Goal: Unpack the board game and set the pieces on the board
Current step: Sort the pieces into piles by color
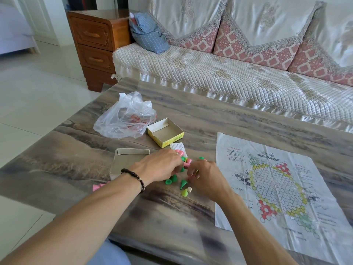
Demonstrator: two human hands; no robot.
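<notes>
Yellow box (165,132) and board (275,186) print stay unreadable.

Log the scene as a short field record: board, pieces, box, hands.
board: paper sheet unfolded flat on table, no pieces on it
pieces: green and pink pawns heaped left of board
box: yellow tray open, empty; grey lid beside it
bag: plastic bag behind box
left hand: fingers in pile
right hand: fingers in pile

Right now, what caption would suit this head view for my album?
Both hands, left hand and right hand, sort green and pink pieces beside the unfolded paper board.
</notes>
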